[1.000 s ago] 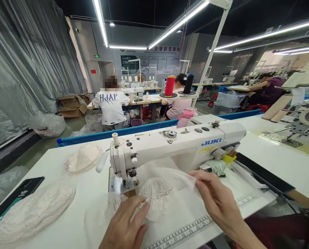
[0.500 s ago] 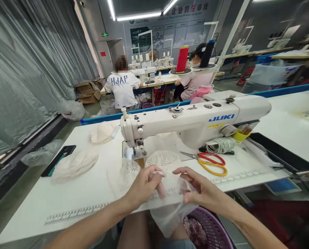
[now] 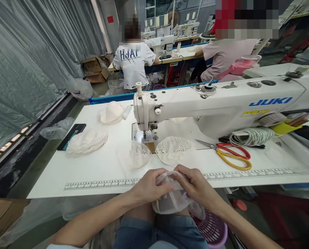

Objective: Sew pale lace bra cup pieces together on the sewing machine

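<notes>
My left hand (image 3: 154,185) and my right hand (image 3: 192,181) both pinch the upper edge of a sheer white piece of fabric (image 3: 171,202), which hangs over my lap at the table's front edge. Just beyond, two white lace pieces lie on the table: one lace piece (image 3: 140,154) by the needle area and another lace piece (image 3: 175,148) to its right. The white sewing machine (image 3: 180,103) stands behind them. Scissors (image 3: 224,152) with red and yellow handles rest to the right, apart from my hands.
A stack of white pieces (image 3: 88,141) partly covers a dark flat box (image 3: 71,135) at left. A pale cup-shaped piece (image 3: 112,113) sits farther back. Measuring tape (image 3: 99,184) runs along the front edge. A purple basket (image 3: 216,230) stands below. Two people work ahead.
My right hand has closed on the sheer fabric, and both hands have come together. The fabric is raised and gathered between them. My view has tilted downward and moved nearer to the machine.
</notes>
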Available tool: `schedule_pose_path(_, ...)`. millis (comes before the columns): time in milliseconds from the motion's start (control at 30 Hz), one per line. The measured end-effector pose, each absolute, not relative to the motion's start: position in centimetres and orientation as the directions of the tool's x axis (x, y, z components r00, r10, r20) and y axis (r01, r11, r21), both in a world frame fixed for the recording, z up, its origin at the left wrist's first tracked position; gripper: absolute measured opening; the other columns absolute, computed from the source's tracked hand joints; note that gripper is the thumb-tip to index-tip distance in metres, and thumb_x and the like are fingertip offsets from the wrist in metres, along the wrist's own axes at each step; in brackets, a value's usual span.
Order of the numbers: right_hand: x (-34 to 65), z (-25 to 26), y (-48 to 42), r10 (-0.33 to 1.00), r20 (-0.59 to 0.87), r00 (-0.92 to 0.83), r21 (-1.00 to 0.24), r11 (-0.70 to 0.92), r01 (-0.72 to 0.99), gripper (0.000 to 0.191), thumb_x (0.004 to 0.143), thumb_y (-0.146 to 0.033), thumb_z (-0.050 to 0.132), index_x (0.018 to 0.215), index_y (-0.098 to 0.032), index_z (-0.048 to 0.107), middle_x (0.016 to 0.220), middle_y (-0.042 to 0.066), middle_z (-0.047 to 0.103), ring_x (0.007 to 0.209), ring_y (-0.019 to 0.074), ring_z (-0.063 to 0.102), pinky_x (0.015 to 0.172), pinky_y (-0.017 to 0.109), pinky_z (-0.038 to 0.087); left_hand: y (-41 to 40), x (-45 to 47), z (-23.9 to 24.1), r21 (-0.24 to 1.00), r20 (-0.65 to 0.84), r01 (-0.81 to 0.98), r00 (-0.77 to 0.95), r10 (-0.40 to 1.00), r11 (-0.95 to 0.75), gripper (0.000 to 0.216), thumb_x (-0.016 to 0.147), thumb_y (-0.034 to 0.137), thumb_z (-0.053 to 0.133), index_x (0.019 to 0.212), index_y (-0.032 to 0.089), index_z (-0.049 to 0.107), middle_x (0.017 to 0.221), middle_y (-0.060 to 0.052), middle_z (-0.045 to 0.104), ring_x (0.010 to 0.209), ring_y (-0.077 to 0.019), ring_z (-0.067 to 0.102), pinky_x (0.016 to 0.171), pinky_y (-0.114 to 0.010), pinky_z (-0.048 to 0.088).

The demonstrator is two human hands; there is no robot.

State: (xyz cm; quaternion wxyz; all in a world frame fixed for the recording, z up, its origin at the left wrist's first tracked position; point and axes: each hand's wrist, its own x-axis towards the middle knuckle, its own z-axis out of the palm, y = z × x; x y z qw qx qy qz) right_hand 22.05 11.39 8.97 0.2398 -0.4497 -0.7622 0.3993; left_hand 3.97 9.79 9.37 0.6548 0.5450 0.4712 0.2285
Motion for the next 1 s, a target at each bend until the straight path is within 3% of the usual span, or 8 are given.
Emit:
schedule_pose_path(133,22.0,9.1,11.6,0.864,-0.002,-0.504,-0.781,0.314,0.540,0.033,0.093,-0.036,0.034,0.073,-0.019,0.054,0.061,0.000,0.056,0.055,0.0123,0.046,0.053,0.023,0.034,10.2,3.7,9.6,0.903,-0.429,0.267,0.496,0.755,0.338,0.026,0.081,0.028,0.050,0.101,0.012,0.059,0.040,0.007,0.044,0.033,-0.0061,0.036,0.036,-0.015,0.027)
schedule_pose_path(333,21.7,8.5,12.4,0.874,-0.013,-0.486,-0.755,0.310,0.578,0.033,0.093,-0.036,0.031,0.069,-0.021,0.047,0.056,-0.002,0.046,0.050,0.0114,0.040,0.048,0.023,0.030,10.7,3.1,9.3,0.825,-0.548,0.189,0.500,0.671,0.533,0.027,0.070,0.015,0.045,0.095,0.013,0.054,0.042,0.006,0.054,0.030,-0.0070,0.040,0.036,-0.015,0.035)
schedule_pose_path(600,24.2,9.2,13.2,0.867,-0.058,-0.494,-0.726,0.303,0.618,0.034,0.094,-0.038,0.032,0.065,-0.021,0.040,0.054,-0.004,0.041,0.051,0.0114,0.041,0.047,0.022,0.029,11.2,2.8,9.3,0.863,-0.502,0.242,0.520,0.691,0.444,0.016,0.079,0.024,0.049,0.089,0.014,0.054,0.052,0.002,0.060,0.036,-0.0058,0.043,0.039,-0.015,0.027)
schedule_pose_path(700,25.3,10.2,16.0,0.888,0.001,-0.460,-0.644,0.353,0.679,0.034,0.094,-0.038,0.031,0.067,-0.022,0.042,0.051,-0.004,0.043,0.048,0.0116,0.043,0.047,0.022,0.031,13.1,3.0,10.2,0.883,-0.462,0.338,0.498,0.734,0.327,0.024,0.085,0.033,0.045,0.094,0.012,0.055,0.056,0.000,0.060,0.042,-0.0104,0.053,0.042,-0.018,0.035)
schedule_pose_path(800,26.2,10.2,19.9,0.918,0.100,-0.383,-0.448,0.385,0.807,0.033,0.094,-0.039,0.032,0.069,-0.022,0.046,0.049,-0.004,0.048,0.046,0.0133,0.047,0.047,0.023,0.033,15.2,2.3,11.8,0.842,-0.296,0.536,0.362,0.884,0.062,0.030,0.088,0.036,0.041,0.100,0.014,0.058,0.074,-0.006,0.065,0.066,-0.0179,0.063,0.058,-0.026,0.046)
schedule_pose_path(867,26.5,9.5,21.6,0.920,0.160,-0.357,-0.329,0.391,0.859,0.031,0.093,-0.039,0.031,0.075,-0.022,0.051,0.057,0.001,0.056,0.050,0.0173,0.053,0.049,0.026,0.035,15.8,0.6,12.4,0.719,-0.078,0.682,0.273,0.959,-0.136,0.028,0.089,0.032,0.041,0.103,0.017,0.059,0.093,-0.008,0.065,0.085,-0.0210,0.061,0.072,-0.032,0.047)
schedule_pose_path(933,26.4,8.4,21.9,0.899,0.270,-0.346,-0.244,0.411,0.878,0.034,0.093,-0.040,0.030,0.087,-0.018,0.055,0.079,0.011,0.065,0.067,0.0249,0.060,0.057,0.033,0.039,15.5,-2.0,12.4,0.554,0.103,0.786,0.263,0.959,-0.275,0.027,0.091,0.025,0.038,0.107,0.019,0.059,0.104,-0.008,0.062,0.095,-0.0220,0.057,0.081,-0.035,0.044)
schedule_pose_path(1000,25.9,7.3,20.8,0.801,0.467,-0.375,-0.092,0.466,0.880,0.039,0.093,-0.041,0.029,0.098,-0.016,0.057,0.103,0.018,0.063,0.087,0.0312,0.059,0.069,0.040,0.040,14.6,-4.9,12.0,0.402,0.176,0.840,0.320,0.931,-0.365,0.029,0.091,0.019,0.036,0.109,0.020,0.058,0.110,-0.009,0.057,0.099,-0.0215,0.054,0.085,-0.037,0.042)
